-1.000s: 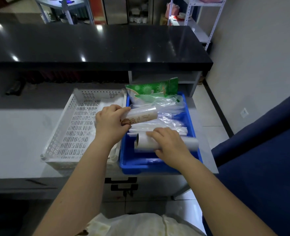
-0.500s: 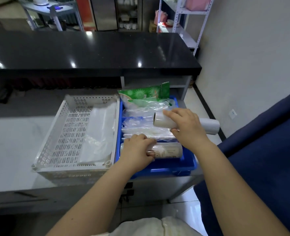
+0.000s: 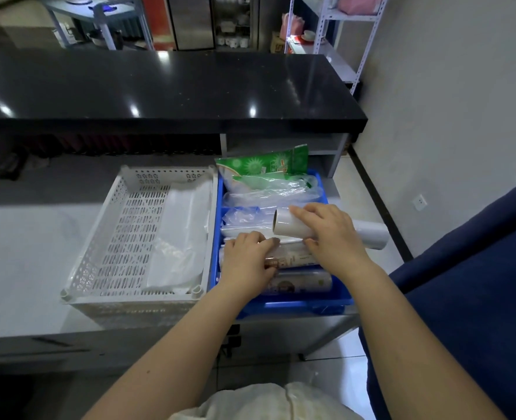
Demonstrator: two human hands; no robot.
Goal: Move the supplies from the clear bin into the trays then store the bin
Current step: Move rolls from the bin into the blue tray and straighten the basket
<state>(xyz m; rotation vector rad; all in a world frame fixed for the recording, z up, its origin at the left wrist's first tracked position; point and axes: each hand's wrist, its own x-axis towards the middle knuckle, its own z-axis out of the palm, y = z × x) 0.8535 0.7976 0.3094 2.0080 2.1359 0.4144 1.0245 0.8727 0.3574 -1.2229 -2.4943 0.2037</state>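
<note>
A blue tray [image 3: 299,306] sits at the counter's right end, filled with clear plastic bags [image 3: 269,194], a green packet [image 3: 263,165] and rolls of wrap. My right hand [image 3: 331,230] grips a white roll [image 3: 287,227] that lies crosswise over the tray, its far end [image 3: 370,237] sticking out past the right rim. My left hand [image 3: 247,260] holds a printed roll [image 3: 293,260] lying low in the tray. Another printed roll [image 3: 299,284] lies by the tray's near wall. A white perforated tray [image 3: 117,237] stands to the left, with clear plastic sheets [image 3: 181,234] in it. No clear bin is in view.
A black raised counter [image 3: 165,89] runs behind the trays. The pale worktop [image 3: 29,253] extends left. A dark blue seat [image 3: 475,298] fills the lower right. White metal shelving [image 3: 353,31] stands at the back right by the wall.
My left hand carried the printed roll down to the near part of the blue tray. My right hand lifted the white roll and holds it farther back over the tray.
</note>
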